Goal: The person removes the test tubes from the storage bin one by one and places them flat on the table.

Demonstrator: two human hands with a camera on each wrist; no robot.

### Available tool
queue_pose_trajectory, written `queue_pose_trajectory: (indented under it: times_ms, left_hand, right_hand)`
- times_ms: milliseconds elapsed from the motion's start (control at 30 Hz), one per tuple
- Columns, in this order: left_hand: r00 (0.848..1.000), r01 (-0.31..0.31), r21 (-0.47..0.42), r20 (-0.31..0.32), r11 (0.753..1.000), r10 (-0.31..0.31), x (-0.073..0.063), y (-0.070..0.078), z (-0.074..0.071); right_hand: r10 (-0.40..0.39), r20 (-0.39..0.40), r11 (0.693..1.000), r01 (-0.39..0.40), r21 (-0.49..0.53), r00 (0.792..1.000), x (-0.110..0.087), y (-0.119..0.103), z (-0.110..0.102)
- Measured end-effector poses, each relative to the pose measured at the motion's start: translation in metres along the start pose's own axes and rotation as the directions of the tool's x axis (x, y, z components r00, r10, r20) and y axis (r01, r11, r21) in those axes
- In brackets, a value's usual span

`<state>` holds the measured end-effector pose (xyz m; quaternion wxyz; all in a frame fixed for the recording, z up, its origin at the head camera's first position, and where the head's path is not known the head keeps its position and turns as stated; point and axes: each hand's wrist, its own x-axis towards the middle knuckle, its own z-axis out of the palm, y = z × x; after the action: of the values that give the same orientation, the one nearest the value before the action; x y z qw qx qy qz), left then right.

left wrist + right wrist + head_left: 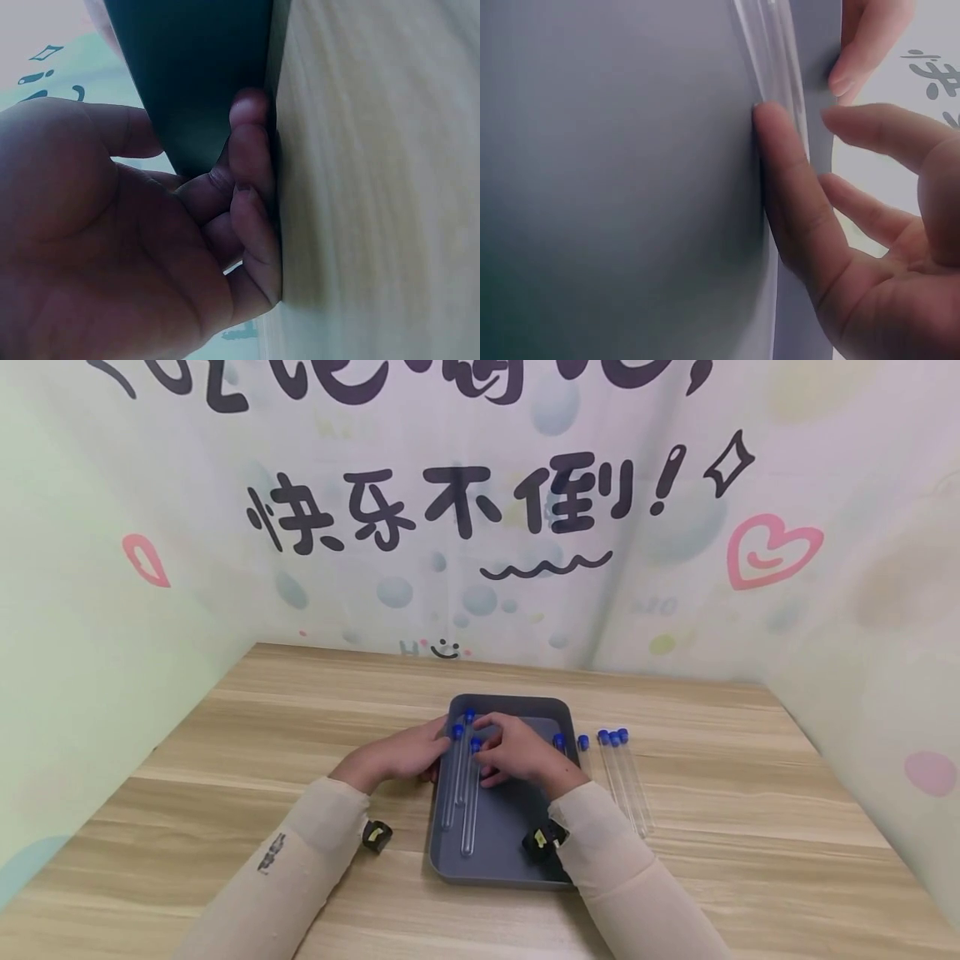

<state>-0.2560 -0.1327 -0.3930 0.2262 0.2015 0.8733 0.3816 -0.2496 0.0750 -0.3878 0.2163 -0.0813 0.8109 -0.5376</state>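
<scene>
Test tubes, clear, blue-capped, three (470,806): lying in the left part of the grey tray (501,860), caps to the far end, rounded ends near. Glass or clear plastic, cannot tell; judged light, stiff, smooth enough to slip and roll, and, if glass, fragile. Best hold: thumb and fingertip just below the cap; a pull on the cap alone might loosen it.

Test tubes, same pattern, three (628,785): on the wooden table (750,860), right of the tray, side by side, caps far.

Test tube, single (583,742): just outside the tray's right wall, partly hidden by the right forearm. One further blue cap (558,741) at that wall; its tube is hidden.

Tray: shallow, rectangular, judged rigid and light; best held by a long side wall.

Left hand (405,753): thumb at the left rim, fingers curled against the outer wall, holding the tray.

Right hand (519,750): over the tray, fingers apart, one laid along the tubes; no pinch visible.
</scene>
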Motion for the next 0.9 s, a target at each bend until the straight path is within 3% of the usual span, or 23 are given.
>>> queue_pose_trajectory:
  times_ms: [900]
  left_hand:
    - [1.0, -0.008, 0.0, -0.013, 1.0, 0.008, 0.0001, -0.0004, 0.0006]
  right_hand:
    - [-0.017, 0.046, 0.998, 0.019, -0.059, 0.999, 0.0029, 0.0009, 0.0038]
